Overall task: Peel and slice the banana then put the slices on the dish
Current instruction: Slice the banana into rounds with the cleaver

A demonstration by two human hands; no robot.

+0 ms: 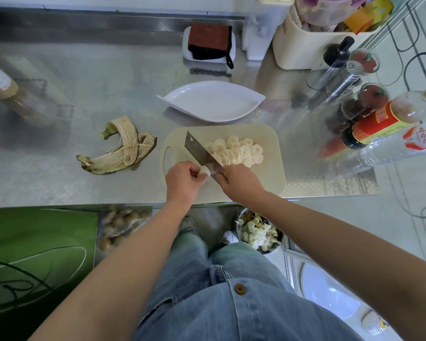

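Steel counter (108, 77): left fingers (194, 168) pinch banana stub (204, 171), right fingers (229, 174) grip cleaver (196, 150) against it.

I see a short banana stub (204, 171) at the near edge of the cutting board (268, 173), pale round slices (236, 152) overlapping in rows mid-board, and the white leaf-shaped dish (207, 102) just beyond it.

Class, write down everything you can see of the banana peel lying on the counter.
The banana peel lies opened out on the steel counter, left of the cutting board with a gap between. Its pale, stringy inner side faces up; the edges and tips look dark, and the stem end, at the back, is green. One strip arches over the others, which splay flat. Only the counter touches it.
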